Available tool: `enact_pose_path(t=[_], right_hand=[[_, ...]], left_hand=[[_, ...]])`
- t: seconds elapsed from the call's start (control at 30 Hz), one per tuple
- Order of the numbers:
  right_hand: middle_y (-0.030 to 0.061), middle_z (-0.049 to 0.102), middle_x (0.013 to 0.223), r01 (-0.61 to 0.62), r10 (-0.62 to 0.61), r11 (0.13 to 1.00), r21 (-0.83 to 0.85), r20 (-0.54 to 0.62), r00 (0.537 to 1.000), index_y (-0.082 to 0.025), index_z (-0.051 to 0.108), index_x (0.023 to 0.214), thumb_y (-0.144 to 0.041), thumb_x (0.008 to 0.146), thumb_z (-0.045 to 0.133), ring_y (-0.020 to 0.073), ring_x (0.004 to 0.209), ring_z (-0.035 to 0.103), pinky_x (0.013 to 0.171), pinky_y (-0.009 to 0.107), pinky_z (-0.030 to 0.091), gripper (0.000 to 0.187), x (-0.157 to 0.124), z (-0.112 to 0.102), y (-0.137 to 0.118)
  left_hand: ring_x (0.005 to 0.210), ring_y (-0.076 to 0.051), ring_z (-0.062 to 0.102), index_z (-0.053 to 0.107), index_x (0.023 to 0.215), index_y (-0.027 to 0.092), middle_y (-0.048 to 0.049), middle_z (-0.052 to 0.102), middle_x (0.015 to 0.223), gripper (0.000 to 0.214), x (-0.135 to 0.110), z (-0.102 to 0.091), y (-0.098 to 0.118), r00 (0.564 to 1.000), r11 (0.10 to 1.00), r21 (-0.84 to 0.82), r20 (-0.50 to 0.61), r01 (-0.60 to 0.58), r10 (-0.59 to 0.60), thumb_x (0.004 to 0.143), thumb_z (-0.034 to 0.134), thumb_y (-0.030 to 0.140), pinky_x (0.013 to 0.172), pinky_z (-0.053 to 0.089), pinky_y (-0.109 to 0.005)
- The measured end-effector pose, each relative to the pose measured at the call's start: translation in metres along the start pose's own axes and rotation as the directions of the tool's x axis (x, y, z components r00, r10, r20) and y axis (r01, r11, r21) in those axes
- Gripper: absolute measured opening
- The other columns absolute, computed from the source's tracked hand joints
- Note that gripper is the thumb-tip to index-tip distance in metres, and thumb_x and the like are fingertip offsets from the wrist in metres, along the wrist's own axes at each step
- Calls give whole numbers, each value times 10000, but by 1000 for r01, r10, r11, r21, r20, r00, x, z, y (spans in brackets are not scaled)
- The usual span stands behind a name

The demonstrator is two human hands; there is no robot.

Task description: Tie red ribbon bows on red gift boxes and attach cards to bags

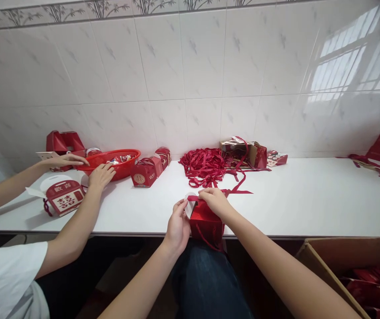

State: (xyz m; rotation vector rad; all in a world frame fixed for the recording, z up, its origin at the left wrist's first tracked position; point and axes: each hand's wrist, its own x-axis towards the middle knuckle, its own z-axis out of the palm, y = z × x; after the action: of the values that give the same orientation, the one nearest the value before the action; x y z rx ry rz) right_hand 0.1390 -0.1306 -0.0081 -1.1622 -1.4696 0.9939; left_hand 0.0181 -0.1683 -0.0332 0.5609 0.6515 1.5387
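Right, so it's all happening at the near edge of the worktop (292, 199), where the shiny red box (206, 215) is held just above the knee (210, 283), close to the body, presumably so both hands can get at its top. The left hand (178, 223) has thumb and fingers closed on its white-lined flap (190, 209), likely to steady it, while the right hand (215, 201) lies over the far corner, fingers bent down beside a short red strip (193, 198); their tips are half hidden, so I can't tell whether they pinch it. Just beyond lies a tangle of red ribbons (203, 164), within easy reach by the look of it. And over on the left, a co-worker's hand (102, 174) is at the red basin (126, 173) of small wrapped pieces, set conveniently between the decorated boxes (145, 173)
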Motion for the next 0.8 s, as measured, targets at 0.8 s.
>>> enact_pose_path(t=[0.8], right_hand=[[55, 671, 756, 42, -78, 965, -258, -129, 989, -194, 577, 719, -536, 810, 472, 202, 744, 610, 704, 310, 428, 369, -29, -64, 10]], left_hand=[[991, -297, 517, 524, 750, 196, -84, 588, 897, 206, 65, -72, 66, 889, -41, 975, 218, -220, 403, 661, 639, 342, 879, 358, -435]])
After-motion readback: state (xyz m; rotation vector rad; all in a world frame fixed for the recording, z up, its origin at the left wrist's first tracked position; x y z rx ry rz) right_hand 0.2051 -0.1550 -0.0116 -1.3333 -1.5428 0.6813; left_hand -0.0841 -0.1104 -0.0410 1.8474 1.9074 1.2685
